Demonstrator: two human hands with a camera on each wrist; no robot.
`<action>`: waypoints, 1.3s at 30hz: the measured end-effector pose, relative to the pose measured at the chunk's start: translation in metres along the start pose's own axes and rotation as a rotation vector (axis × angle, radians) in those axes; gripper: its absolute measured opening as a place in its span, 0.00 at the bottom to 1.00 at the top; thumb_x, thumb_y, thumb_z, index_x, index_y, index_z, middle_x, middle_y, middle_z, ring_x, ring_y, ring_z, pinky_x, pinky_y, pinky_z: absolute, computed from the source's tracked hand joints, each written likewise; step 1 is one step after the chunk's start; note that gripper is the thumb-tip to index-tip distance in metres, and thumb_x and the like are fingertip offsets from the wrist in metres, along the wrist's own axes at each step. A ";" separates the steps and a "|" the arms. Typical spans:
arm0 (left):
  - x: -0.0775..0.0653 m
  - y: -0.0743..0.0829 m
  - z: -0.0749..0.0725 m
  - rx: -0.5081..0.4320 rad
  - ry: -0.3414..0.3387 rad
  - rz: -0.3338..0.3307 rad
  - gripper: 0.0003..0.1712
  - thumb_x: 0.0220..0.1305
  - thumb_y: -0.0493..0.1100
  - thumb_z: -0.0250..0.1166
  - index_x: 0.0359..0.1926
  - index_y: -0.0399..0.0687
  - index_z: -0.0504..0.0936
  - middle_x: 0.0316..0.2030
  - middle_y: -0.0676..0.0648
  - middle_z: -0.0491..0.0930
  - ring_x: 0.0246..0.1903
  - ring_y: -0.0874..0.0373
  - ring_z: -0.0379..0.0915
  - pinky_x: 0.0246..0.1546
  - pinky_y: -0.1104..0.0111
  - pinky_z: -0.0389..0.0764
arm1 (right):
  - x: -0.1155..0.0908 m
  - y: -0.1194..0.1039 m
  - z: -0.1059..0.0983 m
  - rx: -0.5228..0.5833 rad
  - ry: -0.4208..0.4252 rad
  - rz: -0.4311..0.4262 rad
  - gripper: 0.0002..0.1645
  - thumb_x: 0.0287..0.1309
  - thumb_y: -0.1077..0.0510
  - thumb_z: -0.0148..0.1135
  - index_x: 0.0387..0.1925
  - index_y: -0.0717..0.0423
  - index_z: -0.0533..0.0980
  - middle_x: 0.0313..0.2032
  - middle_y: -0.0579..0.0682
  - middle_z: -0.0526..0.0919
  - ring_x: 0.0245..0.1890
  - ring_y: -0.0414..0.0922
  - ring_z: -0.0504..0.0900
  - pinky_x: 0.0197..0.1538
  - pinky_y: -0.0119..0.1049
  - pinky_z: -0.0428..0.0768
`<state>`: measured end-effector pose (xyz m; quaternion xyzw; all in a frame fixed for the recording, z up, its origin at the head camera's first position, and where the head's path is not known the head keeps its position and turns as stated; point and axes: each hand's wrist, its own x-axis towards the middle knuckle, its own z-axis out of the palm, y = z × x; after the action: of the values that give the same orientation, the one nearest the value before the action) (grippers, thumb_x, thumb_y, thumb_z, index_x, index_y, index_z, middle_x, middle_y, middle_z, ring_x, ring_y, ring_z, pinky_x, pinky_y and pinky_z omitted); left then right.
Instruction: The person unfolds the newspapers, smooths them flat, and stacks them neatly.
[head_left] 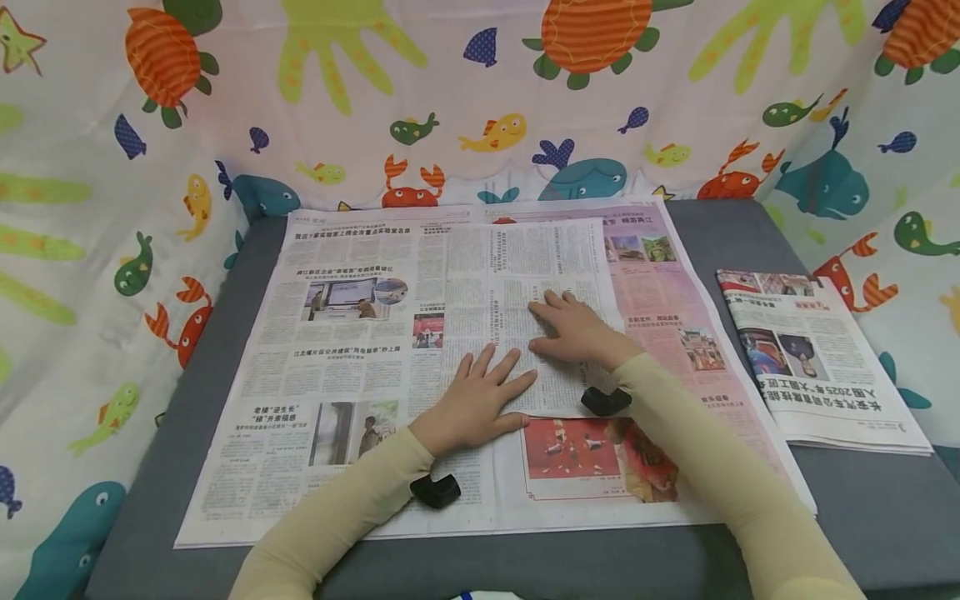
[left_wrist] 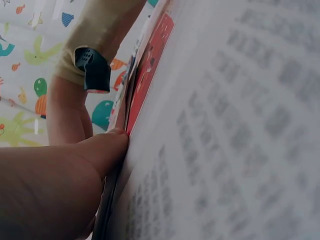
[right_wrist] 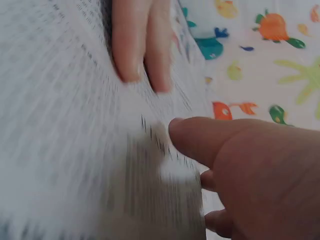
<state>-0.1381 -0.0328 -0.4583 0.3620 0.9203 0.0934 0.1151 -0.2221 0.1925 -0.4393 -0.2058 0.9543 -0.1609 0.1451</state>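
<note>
A folded newspaper sheet (head_left: 532,267) with dense columns of print lies over the middle of a large spread newspaper (head_left: 277,367). My left hand (head_left: 476,404) rests palm down with fingers spread across the sheet's lower left part. Farther up and to the right, my right hand (head_left: 573,332) lies flat on the same sheet, its fingers pointing left. In the left wrist view, the left thumb (left_wrist: 112,145) touches the paper near a red picture. The right wrist view shows the right thumb (right_wrist: 192,135) close over the print, with fingertips of the left hand (right_wrist: 132,55) beyond it.
Another folded newspaper (head_left: 832,367) lies on the grey table (head_left: 885,508) at the right. A curtain (head_left: 480,75) printed with sea animals hangs behind and along both sides. Small black devices (head_left: 606,402) are worn at both wrists.
</note>
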 end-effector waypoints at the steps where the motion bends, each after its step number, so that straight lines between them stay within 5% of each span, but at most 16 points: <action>1: 0.000 0.001 0.000 0.004 0.002 -0.005 0.39 0.74 0.67 0.53 0.80 0.63 0.59 0.81 0.43 0.50 0.80 0.33 0.40 0.74 0.34 0.52 | -0.005 0.004 -0.001 0.010 0.009 0.007 0.45 0.68 0.42 0.61 0.77 0.57 0.60 0.78 0.70 0.53 0.77 0.74 0.49 0.75 0.71 0.54; 19: -0.002 0.003 -0.005 -0.043 -0.001 -0.018 0.38 0.76 0.65 0.51 0.80 0.62 0.59 0.82 0.42 0.48 0.80 0.32 0.36 0.75 0.33 0.47 | -0.081 0.087 -0.005 0.154 0.121 0.105 0.38 0.75 0.55 0.53 0.77 0.67 0.56 0.77 0.75 0.47 0.76 0.78 0.41 0.74 0.74 0.44; 31: 0.002 0.004 -0.001 -0.081 0.040 0.009 0.28 0.79 0.57 0.51 0.75 0.62 0.69 0.80 0.40 0.55 0.78 0.26 0.41 0.70 0.26 0.49 | -0.089 0.095 -0.007 0.159 0.105 0.131 0.39 0.71 0.56 0.57 0.77 0.64 0.58 0.78 0.73 0.48 0.77 0.77 0.41 0.75 0.72 0.44; 39: 0.003 0.006 0.000 -0.121 0.073 0.001 0.14 0.79 0.52 0.52 0.56 0.59 0.79 0.78 0.45 0.61 0.78 0.28 0.45 0.68 0.24 0.48 | -0.090 0.095 -0.007 0.186 0.109 0.134 0.38 0.71 0.56 0.57 0.77 0.62 0.59 0.78 0.72 0.48 0.78 0.75 0.40 0.75 0.72 0.43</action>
<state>-0.1361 -0.0264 -0.4572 0.3513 0.9164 0.1622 0.1029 -0.1791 0.3155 -0.4490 -0.1181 0.9534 -0.2494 0.1219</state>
